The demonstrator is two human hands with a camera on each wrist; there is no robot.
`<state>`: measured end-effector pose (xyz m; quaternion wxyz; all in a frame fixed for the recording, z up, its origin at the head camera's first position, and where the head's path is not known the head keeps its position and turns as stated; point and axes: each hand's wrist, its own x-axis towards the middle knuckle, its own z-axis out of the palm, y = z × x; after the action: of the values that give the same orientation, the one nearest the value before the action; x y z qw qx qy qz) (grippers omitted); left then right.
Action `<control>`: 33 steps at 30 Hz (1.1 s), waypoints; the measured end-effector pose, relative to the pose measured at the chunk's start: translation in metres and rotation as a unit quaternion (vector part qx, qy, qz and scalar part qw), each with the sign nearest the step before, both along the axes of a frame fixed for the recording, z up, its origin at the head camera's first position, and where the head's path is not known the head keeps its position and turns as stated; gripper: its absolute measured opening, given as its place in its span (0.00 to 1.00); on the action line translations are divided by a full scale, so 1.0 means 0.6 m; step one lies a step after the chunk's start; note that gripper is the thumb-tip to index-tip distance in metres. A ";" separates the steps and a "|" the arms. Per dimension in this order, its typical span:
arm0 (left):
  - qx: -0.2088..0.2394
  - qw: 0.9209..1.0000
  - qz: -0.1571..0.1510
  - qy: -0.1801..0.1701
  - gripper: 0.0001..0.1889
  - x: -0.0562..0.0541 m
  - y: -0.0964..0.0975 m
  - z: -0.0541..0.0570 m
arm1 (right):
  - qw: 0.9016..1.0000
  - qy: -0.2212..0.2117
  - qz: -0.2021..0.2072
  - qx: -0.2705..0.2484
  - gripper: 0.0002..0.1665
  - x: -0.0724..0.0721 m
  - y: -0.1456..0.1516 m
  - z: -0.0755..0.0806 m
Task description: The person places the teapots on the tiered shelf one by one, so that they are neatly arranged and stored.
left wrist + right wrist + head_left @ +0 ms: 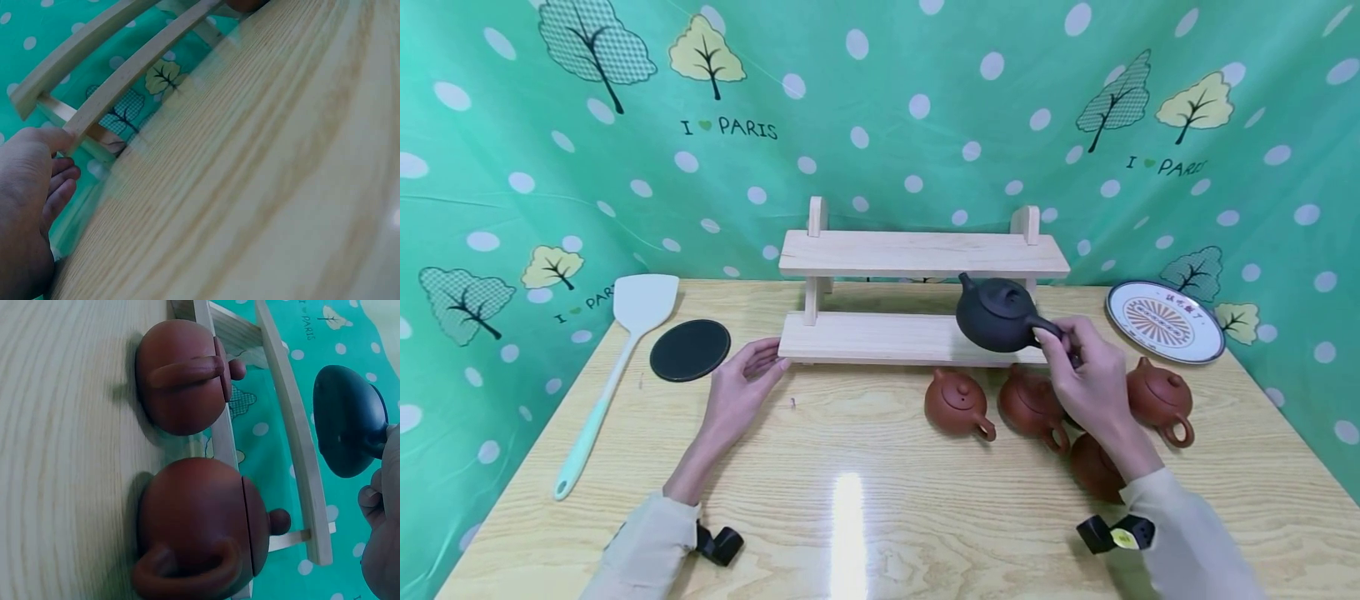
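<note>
A dark, almost black teapot (997, 317) is held up by its handle in my right hand (1092, 375), in front of a two-tier wooden rack (865, 336). In the right wrist view this teapot (350, 422) hangs well above the tabletop. My left hand (745, 387) grips the left end of the rack's lower shelf, its thumb on the front corner, as the left wrist view also shows. Several reddish-brown teapots stand right of centre, among them one teapot (957, 403) by the shelf front and another teapot (1033, 404) beside it. My right forearm partly hides one brown teapot (1093, 468).
One more brown teapot (1157, 396) stands right of my right hand, before a white patterned plate (1206, 348). At the left lie a black round disc (690, 350) and a white spatula (643, 304) with a pale green handle. Behind the rack hangs a green dotted cloth (880, 108).
</note>
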<state>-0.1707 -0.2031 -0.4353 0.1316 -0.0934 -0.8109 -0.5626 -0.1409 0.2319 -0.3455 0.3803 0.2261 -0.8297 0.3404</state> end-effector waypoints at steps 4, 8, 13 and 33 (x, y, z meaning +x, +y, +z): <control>0.002 1.000 0.002 -0.001 0.22 -0.001 0.000 -0.001 | 1.000 0.003 0.009 -0.004 0.10 -0.008 -0.008 0.001; 0.007 1.000 0.004 -0.002 0.21 -0.002 0.001 -0.002 | 1.000 0.009 0.013 -0.004 0.10 -0.015 -0.014 -0.001; 0.008 1.000 0.003 -0.001 0.21 -0.002 0.001 -0.002 | 1.000 0.013 0.018 -0.007 0.12 -0.022 -0.023 0.000; 0.000 1.000 0.001 0.002 0.22 -0.002 0.001 -0.003 | 0.999 0.015 0.046 -0.023 0.06 -0.070 -0.068 0.011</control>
<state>-0.1719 -0.2024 -0.4371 0.1337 -0.0935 -0.8105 -0.5626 -0.1830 0.1912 -0.3388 0.3814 0.2603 -0.8047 0.3730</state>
